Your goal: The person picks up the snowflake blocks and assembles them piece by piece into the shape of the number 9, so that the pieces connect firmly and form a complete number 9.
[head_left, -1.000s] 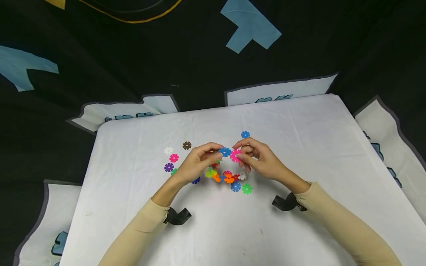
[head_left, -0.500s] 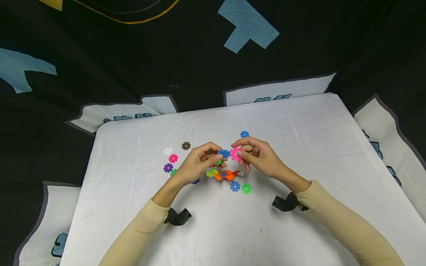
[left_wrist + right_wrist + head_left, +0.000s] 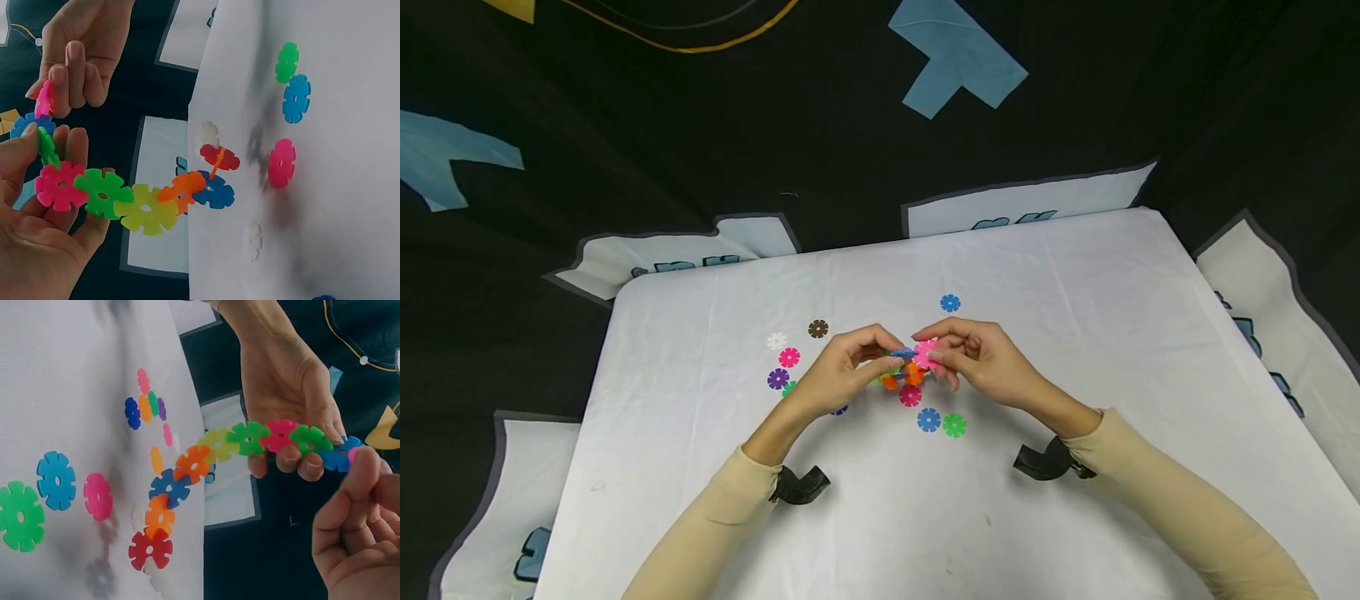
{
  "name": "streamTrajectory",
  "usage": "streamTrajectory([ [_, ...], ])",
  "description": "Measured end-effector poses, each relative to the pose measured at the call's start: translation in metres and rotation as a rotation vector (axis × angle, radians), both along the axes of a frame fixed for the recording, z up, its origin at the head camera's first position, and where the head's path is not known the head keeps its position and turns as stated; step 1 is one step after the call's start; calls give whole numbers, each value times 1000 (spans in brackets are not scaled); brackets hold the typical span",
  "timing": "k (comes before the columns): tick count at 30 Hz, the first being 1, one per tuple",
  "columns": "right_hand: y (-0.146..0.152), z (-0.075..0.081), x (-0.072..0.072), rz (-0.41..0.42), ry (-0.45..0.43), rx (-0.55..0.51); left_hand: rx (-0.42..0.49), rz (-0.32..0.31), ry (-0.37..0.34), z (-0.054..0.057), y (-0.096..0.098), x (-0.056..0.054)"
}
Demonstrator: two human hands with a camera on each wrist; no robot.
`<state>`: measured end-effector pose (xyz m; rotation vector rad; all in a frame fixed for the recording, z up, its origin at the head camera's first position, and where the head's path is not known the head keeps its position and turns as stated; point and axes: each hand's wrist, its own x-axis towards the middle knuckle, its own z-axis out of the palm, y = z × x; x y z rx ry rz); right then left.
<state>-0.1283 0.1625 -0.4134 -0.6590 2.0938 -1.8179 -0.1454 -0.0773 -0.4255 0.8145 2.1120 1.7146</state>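
My left hand (image 3: 850,362) pinches a blue snowflake disc (image 3: 336,457) at one end of a chain of slotted plastic discs. Between the thumb and fingers of my right hand (image 3: 988,358) is a pink snowflake disc (image 3: 926,354), its edge against the blue one; whether their slots are engaged I cannot tell. In the right wrist view the chain runs through green, pink and yellow discs (image 3: 219,445), then orange and blue, down to a red disc (image 3: 150,549) and a white disc (image 3: 160,578) at the loose end. The chain hangs in a curve above the table.
Loose discs lie on the white table (image 3: 880,517): blue (image 3: 928,419), green (image 3: 955,425) and pink (image 3: 910,395) in front of the hands, another blue (image 3: 950,302) behind. Left of my left hand lie brown (image 3: 817,328), white (image 3: 777,341), pink and purple (image 3: 778,378) ones.
My right hand has moved slightly left and down, bringing the pink disc against the blue one. The blue disc has turned edge-on, and the chain has swung, uncovering a pink disc on the table.
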Motion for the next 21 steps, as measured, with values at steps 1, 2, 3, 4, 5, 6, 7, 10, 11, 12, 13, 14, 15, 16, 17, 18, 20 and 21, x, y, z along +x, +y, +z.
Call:
streamTrajectory([
  [1,0,0,1,3,-1,7,-4,-3,10,0,0,0],
  [2,1,0,1,6,1,16,-9,-4,17,-1,0,0],
  [3,1,0,2,9,5,26,-14,-4,24,-1,-1,0],
  [4,2,0,3,14,10,34,-19,-6,30,-2,-1,1],
  [5,3,-1,3,18,15,37,-21,-9,34,-2,-1,1],
  [6,3,-2,4,20,20,33,-18,-11,37,-2,-1,2],
  [7,4,-3,4,21,29,24,-15,-15,39,-3,-1,2],
  [10,5,-6,5,33,58,-25,3,-28,51,-4,0,2],
  [11,5,-7,5,37,70,-44,13,-32,56,-4,1,2],
  [12,5,-8,5,40,84,-59,24,-36,60,-4,1,2],
  [13,5,-9,5,43,95,-74,33,-41,64,-4,1,2],
  [14,5,-10,5,47,99,-85,44,-50,67,-4,1,2],
  [15,5,-11,6,54,101,-97,52,-60,71,-4,1,2],
  [16,4,-12,6,62,102,-109,59,-68,75,-4,0,3],
  [17,4,-13,7,69,97,-120,62,-77,82,-4,0,3],
  [18,3,-14,8,76,93,-129,67,-89,85,-4,0,4],
  [20,2,-16,9,92,83,-159,78,-107,91,-3,-1,5],
  [21,1,-16,10,99,76,-179,82,-108,93,-3,-1,5],
])
